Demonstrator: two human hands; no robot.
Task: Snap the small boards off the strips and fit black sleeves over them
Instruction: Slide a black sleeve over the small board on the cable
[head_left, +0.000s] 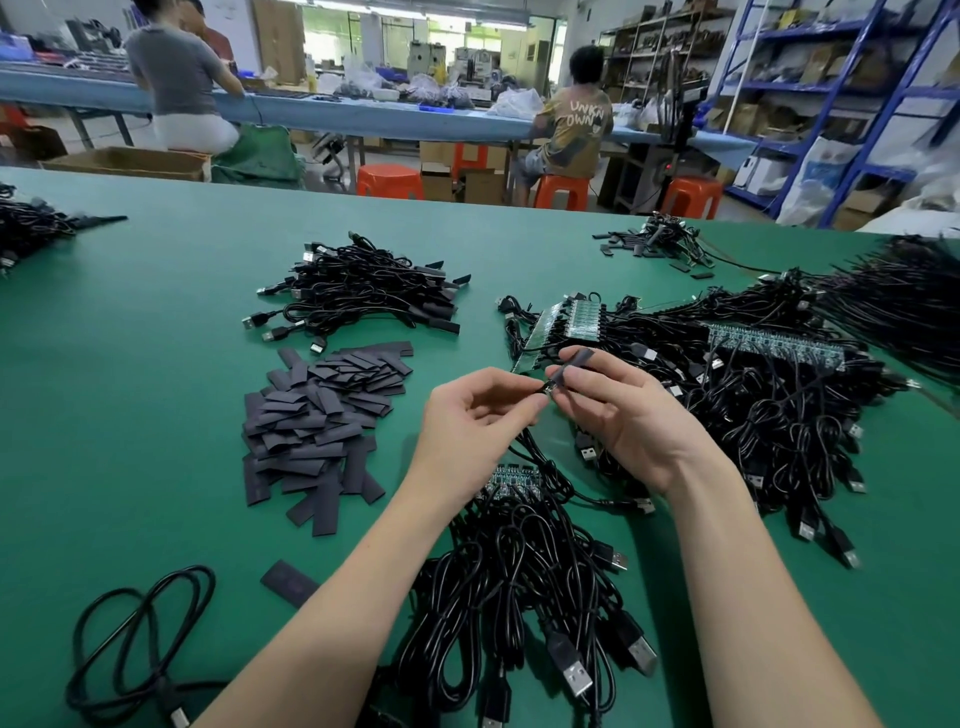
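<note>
Sleeve (576, 364), black and flat, was held above the bench (156, 364) just past the centre of the view, pinched between thumb and fingers of the right hand (634, 415). The left hand (478, 421), at 9 o'clock of the right, pinched the cable end at the sleeve's near mouth; whether a board was already inside could not be told, as the fingers hid it. Holding both parts raised, fingertips almost touching, probably allowed the board to be steered squarely into the narrow opening.

Loose sleeves (317, 415) lay heaped at 9 o'clock of the hands, within the left hand's reach. Finished cables (363, 291) were piled at 11 o'clock. Unbroken strips (566, 325) with attached cables lay at 12 to 2 o'clock, beside the right hand. A part-used strip (511, 478) lay under the wrists at 6 o'clock, probably the current supply. This layout appeared to separate stock from finished work.
</note>
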